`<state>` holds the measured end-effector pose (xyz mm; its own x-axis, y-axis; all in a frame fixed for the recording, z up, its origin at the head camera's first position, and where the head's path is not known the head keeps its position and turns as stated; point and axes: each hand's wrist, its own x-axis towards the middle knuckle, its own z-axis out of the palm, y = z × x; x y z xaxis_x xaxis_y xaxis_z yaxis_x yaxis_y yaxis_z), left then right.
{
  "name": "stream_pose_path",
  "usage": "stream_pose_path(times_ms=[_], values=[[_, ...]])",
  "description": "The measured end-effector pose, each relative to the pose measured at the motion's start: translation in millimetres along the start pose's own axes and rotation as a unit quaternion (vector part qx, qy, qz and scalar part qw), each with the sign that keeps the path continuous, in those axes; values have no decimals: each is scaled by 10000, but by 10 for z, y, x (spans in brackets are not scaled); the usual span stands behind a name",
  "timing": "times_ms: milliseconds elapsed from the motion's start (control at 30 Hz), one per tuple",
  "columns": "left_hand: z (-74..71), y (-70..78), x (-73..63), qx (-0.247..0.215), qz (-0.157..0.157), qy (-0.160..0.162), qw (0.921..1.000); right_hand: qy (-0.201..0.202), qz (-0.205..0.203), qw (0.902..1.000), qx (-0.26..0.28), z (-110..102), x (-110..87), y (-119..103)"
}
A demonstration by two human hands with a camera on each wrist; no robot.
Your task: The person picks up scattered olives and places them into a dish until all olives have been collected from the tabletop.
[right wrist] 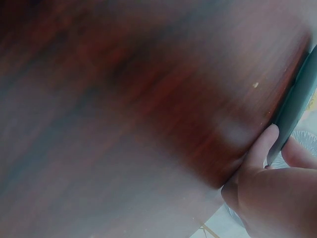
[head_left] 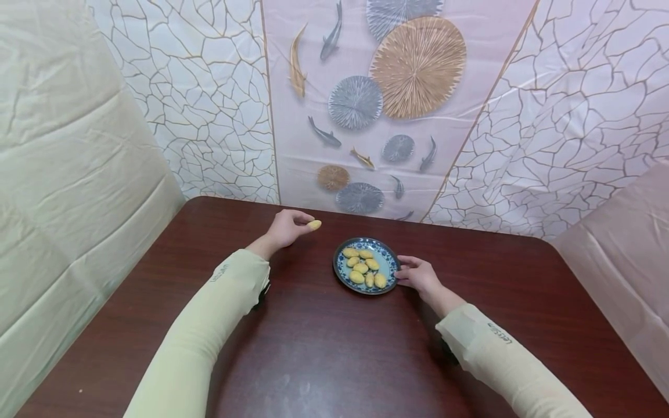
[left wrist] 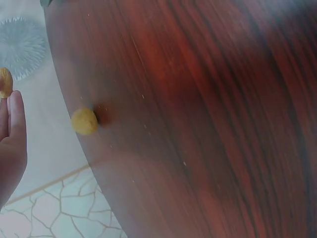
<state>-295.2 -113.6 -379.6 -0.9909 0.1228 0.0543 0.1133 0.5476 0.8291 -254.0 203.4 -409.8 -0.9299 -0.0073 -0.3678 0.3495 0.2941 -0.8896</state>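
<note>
My left hand [head_left: 286, 229] pinches a small yellow oval piece [head_left: 315, 224] between thumb and fingertips, left of the plate and near the table's far edge. In the left wrist view, that piece [left wrist: 5, 82] shows at the left border above the fingers. Another yellow piece [left wrist: 84, 121] lies on the table near its edge there; the head view does not show it. A blue-patterned round plate [head_left: 387, 253] bears several yellow oval pieces [head_left: 360, 267]. At its right side my right hand [head_left: 420, 276] holds the rim, thumb and fingers on opposite faces of the plate [right wrist: 296, 101].
The dark red-brown wooden table [head_left: 324, 348] has rounded far corners. Behind it hangs a patterned cloth [head_left: 355, 157] with fish and round leaf shapes. Pale padded panels [head_left: 68, 174] stand at the left and right sides.
</note>
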Motion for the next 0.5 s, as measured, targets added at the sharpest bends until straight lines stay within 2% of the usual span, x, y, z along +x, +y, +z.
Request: stream_pose_path(times_ms=[267, 500], values=[[159, 84, 59, 35, 141, -63, 9999, 10, -11, 10000, 19, 1, 3, 7], [320, 169, 104, -29, 133, -221, 9997, 13, -18, 10000, -16, 3, -6, -4]])
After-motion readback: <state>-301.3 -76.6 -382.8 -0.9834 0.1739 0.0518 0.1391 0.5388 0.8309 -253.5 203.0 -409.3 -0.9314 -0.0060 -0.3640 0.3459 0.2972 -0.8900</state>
